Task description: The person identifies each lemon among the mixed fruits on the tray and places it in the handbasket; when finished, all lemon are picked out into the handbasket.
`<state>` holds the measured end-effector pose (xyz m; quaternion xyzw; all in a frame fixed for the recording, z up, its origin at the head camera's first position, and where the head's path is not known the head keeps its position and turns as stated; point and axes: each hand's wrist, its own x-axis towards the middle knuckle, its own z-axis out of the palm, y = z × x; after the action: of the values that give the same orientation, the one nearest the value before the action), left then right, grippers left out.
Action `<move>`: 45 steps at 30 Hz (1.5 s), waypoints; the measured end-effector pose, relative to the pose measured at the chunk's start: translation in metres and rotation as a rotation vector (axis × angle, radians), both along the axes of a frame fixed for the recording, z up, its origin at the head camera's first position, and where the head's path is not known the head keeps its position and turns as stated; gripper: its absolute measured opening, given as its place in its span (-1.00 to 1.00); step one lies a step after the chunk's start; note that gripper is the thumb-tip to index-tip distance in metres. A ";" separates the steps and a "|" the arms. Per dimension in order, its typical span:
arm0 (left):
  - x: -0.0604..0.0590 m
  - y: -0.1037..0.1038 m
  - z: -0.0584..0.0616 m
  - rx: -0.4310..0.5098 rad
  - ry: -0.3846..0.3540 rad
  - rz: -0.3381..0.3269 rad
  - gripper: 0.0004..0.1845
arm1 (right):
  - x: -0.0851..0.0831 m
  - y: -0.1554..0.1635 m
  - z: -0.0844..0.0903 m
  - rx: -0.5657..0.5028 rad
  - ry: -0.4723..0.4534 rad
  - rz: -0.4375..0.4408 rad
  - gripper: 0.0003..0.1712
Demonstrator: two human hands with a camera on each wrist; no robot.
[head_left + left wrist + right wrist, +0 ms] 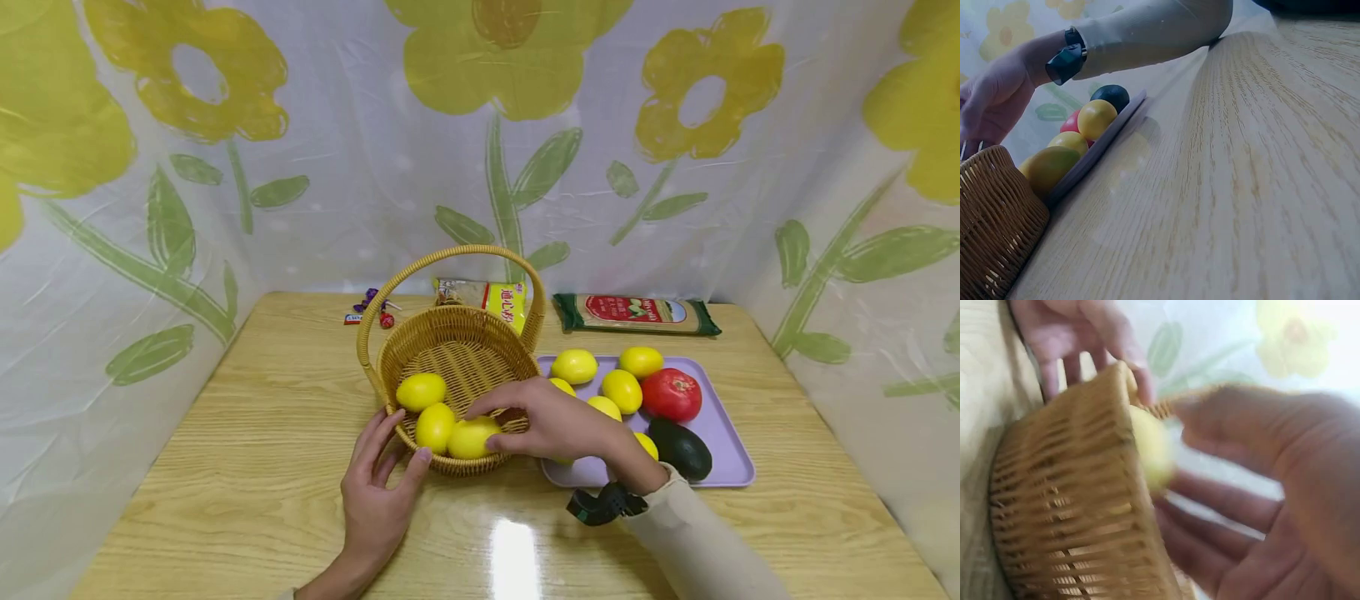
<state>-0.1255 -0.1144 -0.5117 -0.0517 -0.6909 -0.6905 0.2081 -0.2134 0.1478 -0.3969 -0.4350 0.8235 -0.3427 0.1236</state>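
Basket of woven wicker, rim pinched by left hand; smooth oval lemon beneath right hand, unclear whether gripped; beyond, pack labelled 通心粉.

A light wood-grain table, glossed by a white glare near its front, bears a round wicker basket, a lilac tray just right of it, and, along the back, purple- and red-wrapped lollipops, a small packet, a yellow-labelled macaroni bag and a green-ended, red-labelled food packet.
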 end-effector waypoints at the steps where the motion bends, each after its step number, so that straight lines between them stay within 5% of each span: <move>1: 0.000 0.000 0.000 0.000 0.000 0.002 -0.37 | -0.001 0.002 0.000 -0.024 -0.022 0.001 -0.56; 7: 0.001 -0.001 -0.001 0.005 0.003 0.005 -0.36 | -0.022 0.044 0.010 -0.191 -0.123 -0.058 -0.58; 15: 0.000 -0.001 -0.001 0.004 -0.002 0.001 -0.36 | -0.053 0.144 0.005 -0.325 -0.137 -0.329 -0.56; 21: 0.001 -0.001 -0.001 0.004 -0.026 0.006 -0.36 | -0.059 0.194 -0.012 -0.226 -0.110 -0.571 -0.52; 25: 0.001 -0.001 -0.001 0.005 -0.025 0.008 -0.37 | -0.063 0.209 -0.022 -0.107 -0.137 -0.648 -0.46; 31: 0.000 0.000 -0.002 0.010 -0.014 0.002 -0.37 | -0.069 0.220 -0.037 0.039 -0.151 -0.666 -0.42; 45: 0.000 -0.001 -0.003 0.002 0.006 0.005 -0.36 | -0.072 0.213 -0.041 0.081 -0.220 -0.716 -0.38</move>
<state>-0.1259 -0.1149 -0.5146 -0.0516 -0.6896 -0.6906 0.2119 -0.2852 0.3610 -0.4380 -0.0750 0.9180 -0.3761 0.1010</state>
